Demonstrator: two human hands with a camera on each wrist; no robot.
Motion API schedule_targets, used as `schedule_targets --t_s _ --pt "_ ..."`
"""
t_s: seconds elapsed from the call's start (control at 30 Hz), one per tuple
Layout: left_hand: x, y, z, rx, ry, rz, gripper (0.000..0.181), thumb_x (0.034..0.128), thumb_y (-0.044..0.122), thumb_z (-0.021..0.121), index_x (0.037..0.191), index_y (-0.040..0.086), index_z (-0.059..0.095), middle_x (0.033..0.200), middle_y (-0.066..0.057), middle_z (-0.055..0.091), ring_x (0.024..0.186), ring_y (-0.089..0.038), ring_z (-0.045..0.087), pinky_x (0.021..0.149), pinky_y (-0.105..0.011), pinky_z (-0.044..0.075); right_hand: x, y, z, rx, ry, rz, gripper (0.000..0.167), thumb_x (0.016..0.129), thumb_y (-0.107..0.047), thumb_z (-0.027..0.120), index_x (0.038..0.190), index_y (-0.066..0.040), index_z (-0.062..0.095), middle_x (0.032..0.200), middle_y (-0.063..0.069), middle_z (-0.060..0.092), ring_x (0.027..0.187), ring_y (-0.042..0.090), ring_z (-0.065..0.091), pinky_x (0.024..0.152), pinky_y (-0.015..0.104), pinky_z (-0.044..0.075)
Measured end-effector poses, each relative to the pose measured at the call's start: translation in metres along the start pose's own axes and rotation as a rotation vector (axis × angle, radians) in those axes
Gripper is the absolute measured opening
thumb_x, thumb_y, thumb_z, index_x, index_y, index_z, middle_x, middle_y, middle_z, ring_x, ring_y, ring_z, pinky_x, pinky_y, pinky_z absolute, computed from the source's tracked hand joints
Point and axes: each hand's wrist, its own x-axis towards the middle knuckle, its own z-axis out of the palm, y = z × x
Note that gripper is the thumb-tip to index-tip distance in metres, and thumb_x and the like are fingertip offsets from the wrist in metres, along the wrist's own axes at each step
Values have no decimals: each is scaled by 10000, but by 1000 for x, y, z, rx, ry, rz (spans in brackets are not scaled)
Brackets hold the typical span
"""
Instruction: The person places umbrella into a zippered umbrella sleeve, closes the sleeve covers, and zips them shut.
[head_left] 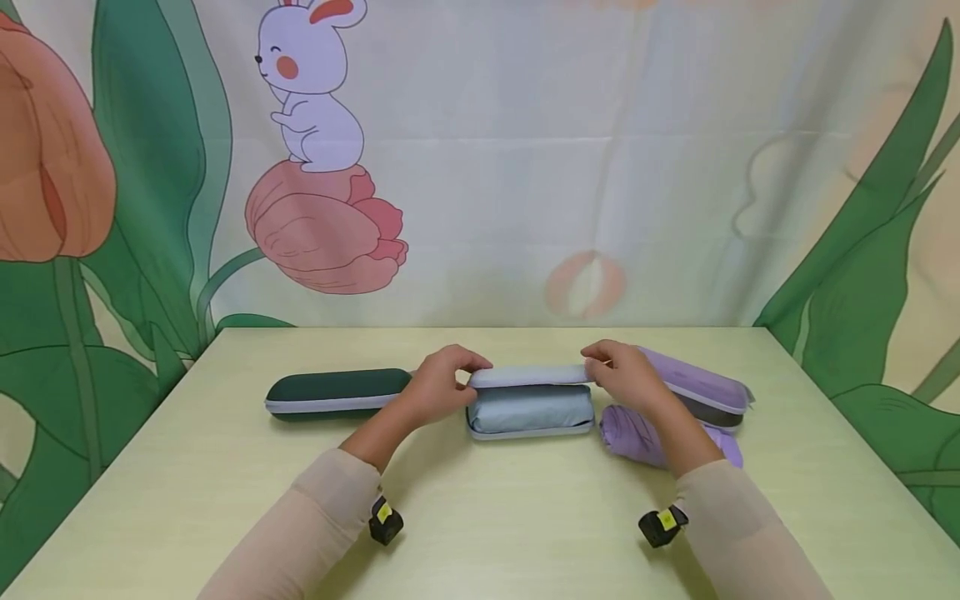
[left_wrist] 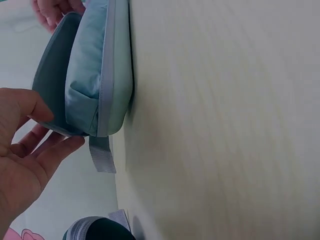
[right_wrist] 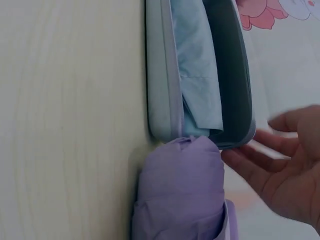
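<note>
A light blue zip case (head_left: 529, 435) stands unzipped in the middle of the table, its lid (head_left: 531, 377) raised at the back. Inside lies a bundle of folded light blue fabric (head_left: 531, 408), which looks like a compact umbrella. My left hand (head_left: 437, 385) pinches the lid's left end, thumb inside and fingers outside, as the left wrist view shows. At the opposite end my right hand (head_left: 624, 377) touches the lid's corner with loosely bent fingers (right_wrist: 250, 167), one finger lifted away. A rolled purple umbrella (right_wrist: 180, 185) lies against the case's right end.
To the left lies a dark green zip case (head_left: 337, 387) with a pale zip. A purple case (head_left: 693, 379) with a dark underside lies at the right, behind the purple umbrella. A printed curtain (head_left: 487, 183) hangs behind the table's back edge.
</note>
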Motion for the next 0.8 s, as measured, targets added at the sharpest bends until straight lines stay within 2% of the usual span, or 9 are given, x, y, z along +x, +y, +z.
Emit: schedule_targets --t_s 0.1,0.17,0.27,0.4,0.47,0.6,0.67,0.8 --pt "-3 1 1 4 20 10 326 860 -38 617 1171 40 677 1125 -58 600 1068 -207 571 823 -308 551 2 4 2 76 6 91 367 990 -46 348 1272 114 519 1144 276 608 999 379 630 852 432 530" --pt "-3 1 2 15 38 12 319 870 -22 613 1177 36 676 1125 -66 610 1072 -225 577 842 -342 544 3 5 4 108 -19 128 382 954 2 338 1271 160 480 1114 298 612 973 378 639 840 423 540" --pt "-2 0 3 16 60 -12 306 883 7 621 1183 39 676 1130 -70 620 1073 -240 584 903 -395 514 5 6 8 76 -62 147 414 924 12 397 1307 163 434 997 235 647 876 321 649 768 374 542" --pt "2 -1 3 -2 83 -69 295 902 39 616 1191 55 673 1146 -69 632 1076 -245 594 944 -414 486 9 5 13 4 -61 138 461 905 -21 438 1333 149 409 896 148 605 768 227 559 673 319 449" --pt "3 -3 4 -32 88 -106 294 910 48 603 1197 72 663 1157 -68 637 1069 -247 602 909 -395 510 10 3 16 -25 -55 137 461 917 -41 438 1337 147 400 983 191 602 829 243 555 697 333 445" --pt "5 -5 6 -103 88 -168 295 919 53 587 1204 100 646 1184 -87 638 1031 -248 623 803 -338 546 10 1 20 -22 -54 151 461 951 -63 458 1348 152 366 1245 303 521 1093 366 539 851 434 477" --pt "6 -5 6 -129 91 -178 297 916 53 588 1205 101 642 1190 -108 636 1008 -253 631 775 -326 547 10 1 21 -26 -40 147 467 951 -62 478 1348 156 362 1258 308 521 1147 394 522 897 464 468" --pt "5 -5 6 -143 93 -186 303 913 57 595 1207 111 642 1193 -114 633 986 -244 641 767 -324 545 9 0 24 -25 -13 119 481 938 -51 517 1340 163 362 1144 269 600 1059 367 579 854 440 486"
